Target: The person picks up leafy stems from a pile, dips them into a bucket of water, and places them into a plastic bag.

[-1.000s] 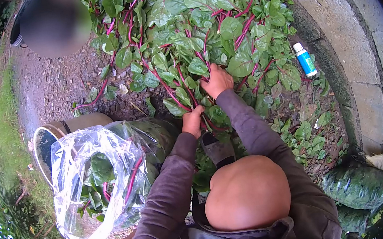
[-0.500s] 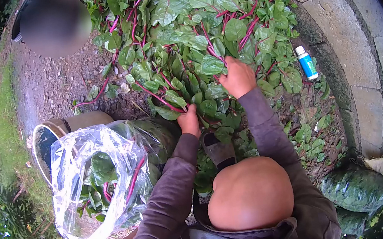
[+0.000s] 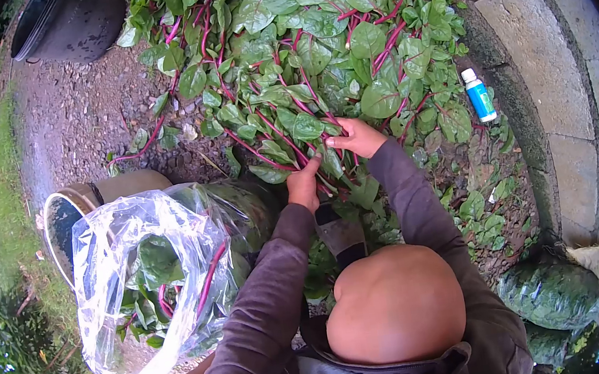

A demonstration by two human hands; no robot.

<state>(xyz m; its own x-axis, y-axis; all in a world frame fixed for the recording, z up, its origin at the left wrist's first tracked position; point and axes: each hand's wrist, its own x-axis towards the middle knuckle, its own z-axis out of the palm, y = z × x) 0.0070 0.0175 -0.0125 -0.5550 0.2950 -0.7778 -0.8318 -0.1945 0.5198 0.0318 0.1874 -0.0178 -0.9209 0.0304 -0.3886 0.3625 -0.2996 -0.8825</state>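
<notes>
My left hand (image 3: pixel 305 186) is closed round the lower ends of a bunch of red-stemmed Malabar spinach (image 3: pixel 279 131), whose leaves fan out away from me. Close by on the right, my right hand (image 3: pixel 359 138) pinches more stems of the same greens against that bunch, thumb pointing left. Beyond both hands spreads a large heap of Malabar spinach (image 3: pixel 322 5), with glossy green leaves and purple-red stems. The cut ends below my left hand are partly hidden by leaves.
An open clear plastic bag (image 3: pixel 98 316) of greens leans against a bucket (image 3: pixel 59 239) at left. A dark bucket (image 3: pixel 74 28) lies top left. A blue-labelled bottle (image 3: pixel 479 95) lies near the concrete edging (image 3: pixel 536 46). A filled bag (image 3: pixel 552 298) sits lower right.
My right hand has moved left and slightly down from the heap, bringing stems to the bunch in my left hand. My left hand has shifted slightly right.
</notes>
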